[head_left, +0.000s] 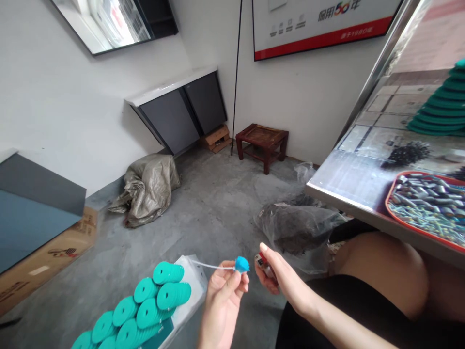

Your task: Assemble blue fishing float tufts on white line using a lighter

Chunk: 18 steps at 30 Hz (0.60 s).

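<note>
My left hand (225, 291) is closed, pinching a small bright-blue tuft (241, 264) between thumb and fingers. A thin white cord (210, 265) runs from the tuft leftward to the white box (194, 283); where it ends is hard to make out. My right hand (278, 274) is wrapped round a red lighter (262, 260) with a metal top, a short gap to the right of the tuft. The thumb is raised over the lighter's top, and no flame shows. Stacks of teal discs with centre holes (148, 312) stand at the box, left of my left hand.
To the right, a table (348, 169) bears a red-rimmed tray (388, 198) of metal parts and more teal discs (439, 109). A clear plastic bag (294, 228) lies below. Farther off are a wooden stool (262, 140), a sack (152, 189) and a cabinet (170, 118).
</note>
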Each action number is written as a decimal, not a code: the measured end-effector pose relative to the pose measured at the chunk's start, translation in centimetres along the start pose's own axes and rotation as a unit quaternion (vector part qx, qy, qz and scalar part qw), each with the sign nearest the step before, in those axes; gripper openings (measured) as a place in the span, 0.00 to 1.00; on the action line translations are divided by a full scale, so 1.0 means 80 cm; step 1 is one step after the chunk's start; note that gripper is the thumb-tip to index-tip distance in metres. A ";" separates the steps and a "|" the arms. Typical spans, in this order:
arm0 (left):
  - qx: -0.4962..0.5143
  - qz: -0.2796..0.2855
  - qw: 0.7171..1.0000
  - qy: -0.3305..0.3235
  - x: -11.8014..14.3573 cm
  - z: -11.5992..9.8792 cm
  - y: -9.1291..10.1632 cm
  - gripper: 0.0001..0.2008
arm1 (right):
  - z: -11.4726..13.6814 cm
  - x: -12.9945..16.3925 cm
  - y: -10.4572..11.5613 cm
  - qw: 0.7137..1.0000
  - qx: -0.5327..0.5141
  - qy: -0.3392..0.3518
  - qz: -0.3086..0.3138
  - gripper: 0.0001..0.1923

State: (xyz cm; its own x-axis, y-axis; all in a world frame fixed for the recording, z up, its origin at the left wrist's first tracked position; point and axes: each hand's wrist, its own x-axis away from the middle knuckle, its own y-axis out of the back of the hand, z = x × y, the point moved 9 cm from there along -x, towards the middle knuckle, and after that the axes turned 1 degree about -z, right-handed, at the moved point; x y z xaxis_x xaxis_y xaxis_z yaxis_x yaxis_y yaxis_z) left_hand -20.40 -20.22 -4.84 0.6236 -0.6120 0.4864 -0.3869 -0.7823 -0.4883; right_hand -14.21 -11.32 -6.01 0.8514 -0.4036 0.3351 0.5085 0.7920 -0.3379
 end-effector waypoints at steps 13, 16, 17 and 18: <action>0.094 0.051 0.992 0.065 -0.002 0.026 -0.020 0.10 | 0.023 0.009 -0.019 0.982 -0.165 0.069 0.066 0.19; 0.082 0.080 0.991 0.062 -0.001 0.027 -0.029 0.09 | 0.018 0.008 -0.014 0.981 -0.172 0.071 0.050 0.19; 0.079 0.084 0.991 0.064 -0.001 0.028 -0.031 0.10 | 0.018 0.007 -0.014 0.981 -0.175 0.071 0.051 0.19; 0.077 0.084 0.991 0.065 -0.001 0.029 -0.033 0.10 | 0.019 0.008 -0.014 0.980 -0.179 0.071 0.054 0.18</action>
State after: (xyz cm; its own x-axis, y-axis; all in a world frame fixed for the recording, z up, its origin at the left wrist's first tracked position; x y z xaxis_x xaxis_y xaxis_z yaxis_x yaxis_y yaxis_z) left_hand -17.87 -17.84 -5.31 0.4620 -0.7499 0.4736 -0.3637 -0.6472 -0.6700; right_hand -14.46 -11.76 -4.09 0.8993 -0.4058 0.1631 0.4052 0.6329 -0.6597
